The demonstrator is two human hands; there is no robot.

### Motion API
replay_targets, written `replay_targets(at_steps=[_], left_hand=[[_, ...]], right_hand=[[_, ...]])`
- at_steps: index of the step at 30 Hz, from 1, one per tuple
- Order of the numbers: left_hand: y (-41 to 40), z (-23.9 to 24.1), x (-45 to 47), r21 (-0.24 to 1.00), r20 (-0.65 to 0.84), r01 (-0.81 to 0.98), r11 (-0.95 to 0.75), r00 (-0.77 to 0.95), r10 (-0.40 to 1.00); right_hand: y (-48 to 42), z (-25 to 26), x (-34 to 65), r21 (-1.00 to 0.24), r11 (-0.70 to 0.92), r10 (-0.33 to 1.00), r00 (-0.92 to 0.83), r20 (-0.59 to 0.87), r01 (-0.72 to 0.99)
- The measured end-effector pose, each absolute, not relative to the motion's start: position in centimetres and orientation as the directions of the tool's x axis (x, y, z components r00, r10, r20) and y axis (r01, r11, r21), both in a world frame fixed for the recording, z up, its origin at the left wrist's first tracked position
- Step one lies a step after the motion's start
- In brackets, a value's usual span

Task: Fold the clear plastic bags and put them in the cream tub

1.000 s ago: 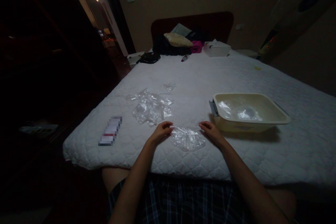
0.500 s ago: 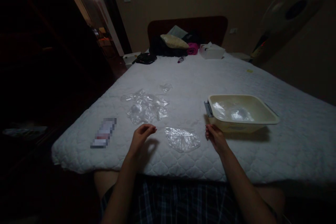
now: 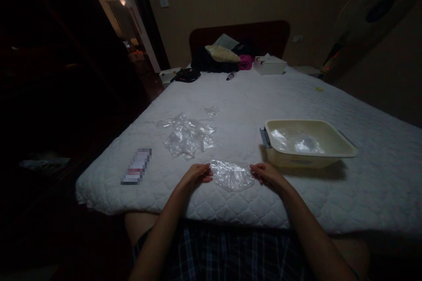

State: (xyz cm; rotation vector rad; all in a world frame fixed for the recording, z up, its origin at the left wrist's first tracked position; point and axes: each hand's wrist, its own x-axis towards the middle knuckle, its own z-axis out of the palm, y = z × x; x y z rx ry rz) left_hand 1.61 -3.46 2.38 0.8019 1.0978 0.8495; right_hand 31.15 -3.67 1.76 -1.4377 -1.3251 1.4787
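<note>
A clear, crinkled plastic bag (image 3: 232, 177) lies on the bed in front of me. My left hand (image 3: 198, 173) pinches its upper left corner between thumb and fingers. At the upper right corner, my right hand (image 3: 266, 173) is closed on the edge in the same way. Beyond my left hand rests a loose heap of similar clear bags (image 3: 187, 137), with one small crumpled bag (image 3: 211, 111) apart from it. More clear plastic (image 3: 306, 145) lies inside a cream tub (image 3: 306, 161) to the right, close beyond my right hand.
The bed (image 3: 237, 96) has a white quilted cover. A pixelated flat item (image 3: 136, 167) lies at the left. Toward the headboard (image 3: 263, 37) are a white box (image 3: 269, 66), a pink roll (image 3: 245, 62), a pillow (image 3: 222, 53) and dark cloth. A fan (image 3: 379, 11) stands at the right.
Both my hands have moved inward, from apart on either side of the bag to its two upper corners, and closed on them. The view has shifted slightly.
</note>
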Motion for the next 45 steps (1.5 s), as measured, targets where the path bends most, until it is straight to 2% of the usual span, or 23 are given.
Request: replay_targets(at_steps=[7, 13, 19, 23, 27, 31, 34, 38, 42, 45], left_hand=[[-2.8, 2.5, 3.2, 0.91, -0.35, -0.163, 0.382, 0.195, 0.916], [-2.4, 1.6, 3.3, 0.935, -0.277, -0.18, 0.305, 0.165, 0.946], [-2.9, 2.2, 2.7, 0.921, -0.272, -0.218, 0.323, 0.235, 0.933], [-3.0, 1.9, 3.0, 0.938, -0.235, -0.214, 0.272, 0.186, 0.954], [-2.5, 1.0, 3.7, 0.971, -0.16, -0.165, 0.175, 0.103, 0.982], [-2.3, 1.3, 4.1, 0.989, -0.102, -0.106, 0.106, 0.04, 0.994], [-2.4, 1.9, 4.1, 0.999, -0.038, -0.032, 0.039, 0.036, 0.999], [-2.3, 2.3, 3.8, 0.993, 0.104, 0.057, -0.106, 0.033, 0.994], [-2.1, 1.6, 3.6, 0.995, 0.08, 0.055, -0.081, 0.031, 0.996], [-1.9, 1.0, 3.4, 0.983, 0.141, 0.111, -0.146, 0.053, 0.989]], right_hand=[[-3.0, 1.8, 30.2, -0.95, -0.265, 0.932, -0.211, -0.296, 0.163], [-2.9, 1.7, 29.1, -0.974, -0.21, 0.948, -0.226, -0.224, 0.082], [-2.9, 1.4, 28.6, -0.985, -0.132, 0.971, -0.187, -0.151, 0.106], [-3.2, 1.4, 28.7, -0.989, -0.086, 0.977, -0.185, -0.108, 0.124], [-3.4, 1.6, 28.7, -0.989, -0.051, 0.98, -0.186, -0.077, 0.141], [-3.3, 1.4, 28.6, -0.969, 0.083, 0.992, -0.11, 0.059, 0.233], [-3.3, 1.0, 28.5, -0.952, 0.145, 0.988, -0.081, 0.128, 0.268], [-3.2, 0.4, 28.6, -0.964, 0.12, 0.992, -0.069, 0.106, 0.238], [-3.4, 0.5, 28.5, -0.952, 0.17, 0.985, -0.084, 0.153, 0.253], [-3.8, 1.3, 28.6, -0.912, 0.26, 0.965, -0.105, 0.239, 0.318]])
